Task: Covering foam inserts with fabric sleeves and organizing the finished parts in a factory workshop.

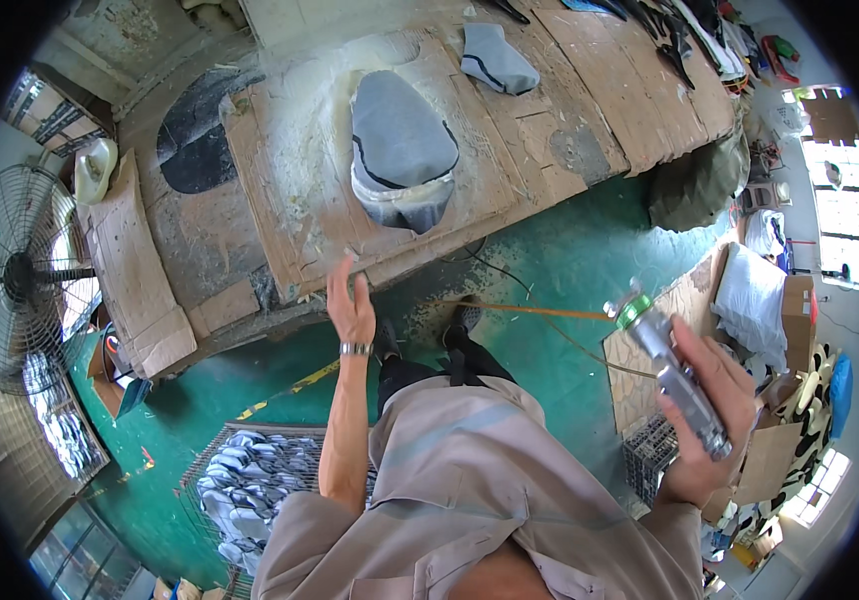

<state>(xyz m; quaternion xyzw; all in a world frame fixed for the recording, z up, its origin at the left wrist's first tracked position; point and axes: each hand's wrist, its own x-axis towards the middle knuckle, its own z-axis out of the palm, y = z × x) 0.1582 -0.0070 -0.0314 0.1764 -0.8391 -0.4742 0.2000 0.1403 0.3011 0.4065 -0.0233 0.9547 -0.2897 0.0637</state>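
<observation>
My right hand (708, 410) is wrapped round a metal spray gun (678, 370) with a green ring near its front, held up at the right, well away from the workbench. A thin orange hose (540, 311) appears behind the gun. My left hand (352, 312) is open, fingers apart and holding nothing, by the front edge of the cardboard-covered workbench (525, 185). Beyond it lies a grey seat-shaped pad (402, 130) with a black curved line and a pale band at its near end. A smaller grey fabric piece (500, 60) lies farther right.
A wire basket of grey pieces (250, 490) stands low at my left. Beyond it is a large fan (20, 275). Black-handled tools (675, 55) lie at the bench's far right. Boxes (798, 310) and a plastic-wrapped bundle (753, 300) stand to the right. A cable crosses the green floor.
</observation>
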